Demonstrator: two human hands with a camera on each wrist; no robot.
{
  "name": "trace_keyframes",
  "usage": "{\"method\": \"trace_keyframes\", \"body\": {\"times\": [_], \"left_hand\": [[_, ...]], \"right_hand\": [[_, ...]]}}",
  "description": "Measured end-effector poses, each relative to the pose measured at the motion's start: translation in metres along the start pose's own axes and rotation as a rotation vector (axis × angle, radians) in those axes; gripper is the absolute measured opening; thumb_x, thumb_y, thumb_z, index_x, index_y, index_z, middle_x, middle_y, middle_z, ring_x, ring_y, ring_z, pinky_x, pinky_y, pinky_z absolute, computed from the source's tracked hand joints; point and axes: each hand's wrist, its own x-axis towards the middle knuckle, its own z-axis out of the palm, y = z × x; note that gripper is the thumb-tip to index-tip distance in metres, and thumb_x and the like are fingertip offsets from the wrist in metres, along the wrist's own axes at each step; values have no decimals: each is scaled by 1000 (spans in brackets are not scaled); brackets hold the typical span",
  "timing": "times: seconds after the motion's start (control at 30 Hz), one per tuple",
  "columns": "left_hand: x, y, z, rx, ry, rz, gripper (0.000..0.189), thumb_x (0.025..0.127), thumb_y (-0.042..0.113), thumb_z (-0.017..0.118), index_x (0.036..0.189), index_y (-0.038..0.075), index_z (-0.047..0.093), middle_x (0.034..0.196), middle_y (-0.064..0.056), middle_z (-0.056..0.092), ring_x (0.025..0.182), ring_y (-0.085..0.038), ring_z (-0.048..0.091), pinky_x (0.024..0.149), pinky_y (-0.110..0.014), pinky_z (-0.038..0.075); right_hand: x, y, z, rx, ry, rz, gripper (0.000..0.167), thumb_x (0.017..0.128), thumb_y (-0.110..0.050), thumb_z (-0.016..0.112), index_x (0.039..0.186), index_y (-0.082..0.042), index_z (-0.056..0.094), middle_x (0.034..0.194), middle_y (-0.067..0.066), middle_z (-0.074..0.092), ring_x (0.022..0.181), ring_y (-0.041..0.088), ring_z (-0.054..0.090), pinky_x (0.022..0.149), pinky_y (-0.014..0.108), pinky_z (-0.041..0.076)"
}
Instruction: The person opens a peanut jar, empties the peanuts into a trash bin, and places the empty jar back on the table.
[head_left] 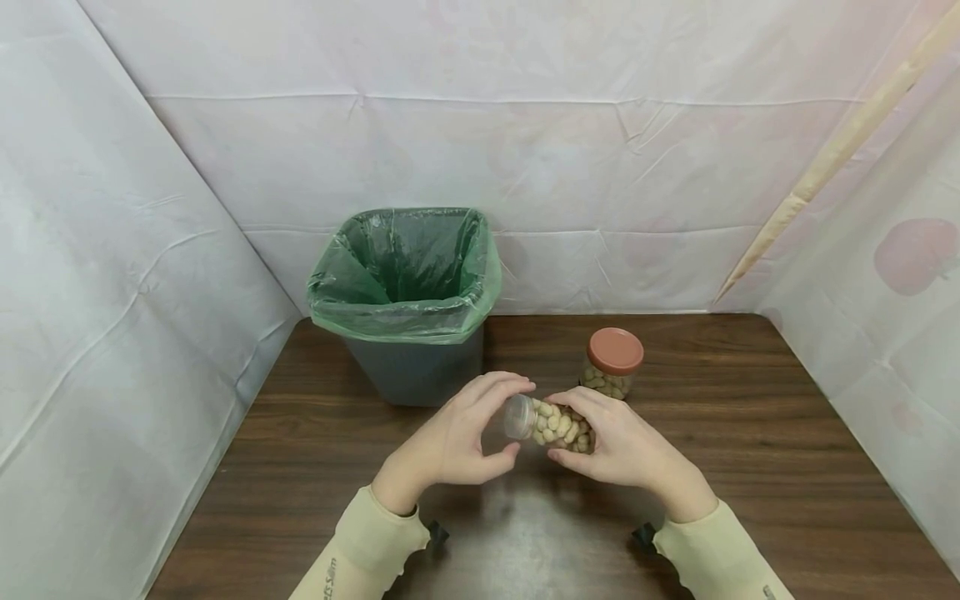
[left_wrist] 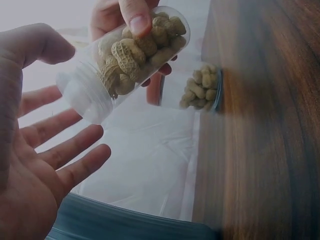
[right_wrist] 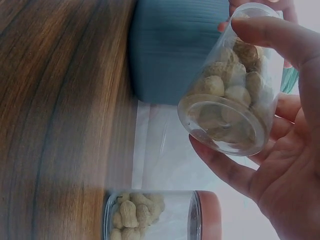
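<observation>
My right hand (head_left: 630, 442) grips a clear plastic jar (head_left: 557, 427) of unshelled peanuts, tilted on its side above the table with its whitish translucent lid (left_wrist: 82, 95) towards the left. In the right wrist view the thumb lies along the jar's side and the fingers (right_wrist: 225, 167) curve round from the other side near its base. My left hand (head_left: 457, 433) is beside the lid, thumb and fingers spread apart around it. In the left wrist view, its spread fingertips (left_wrist: 95, 135) overlap the lid's edge.
Behind the right hand, a second peanut jar (head_left: 606, 383) with a reddish-brown lid (head_left: 616, 351) stands upright on the dark wood table (head_left: 750, 417). A grey-blue bin (head_left: 420, 367) with a green liner (head_left: 401, 325) stands at the back left. White sheeting (head_left: 525, 167) encloses the back and sides.
</observation>
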Motion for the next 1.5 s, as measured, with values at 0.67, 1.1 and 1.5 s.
{"method": "trace_keyframes", "body": {"times": [0.67, 1.1, 1.5], "left_hand": [[-1, -3, -1, 33, -20, 54, 64, 88, 5, 79, 149, 12, 61, 152, -6, 56, 139, -22, 57, 113, -38, 50], [0, -1, 0, 50, -18, 50, 58, 88, 5, 78, 143, 10, 62, 143, -5, 60, 131, -20, 60, 110, -35, 51], [0, -2, 4, 9, 5, 40, 55, 85, 6, 78, 138, 9, 65, 138, -4, 62, 121, -16, 64, 102, -28, 54]], "right_hand": [[0, -1, -1, 6, -4, 10, 64, 86, -29, 96, 141, -16, 66, 125, -7, 68, 98, 5, 65, 80, 32, 60], [1, 0, -1, 1, -1, 11, 64, 85, -29, 96, 141, -17, 66, 124, -7, 68, 98, 5, 65, 80, 32, 60], [0, 0, 0, 9, 2, 6, 64, 85, -29, 96, 140, -17, 66, 125, -8, 68, 98, 5, 65, 80, 32, 60]]}}
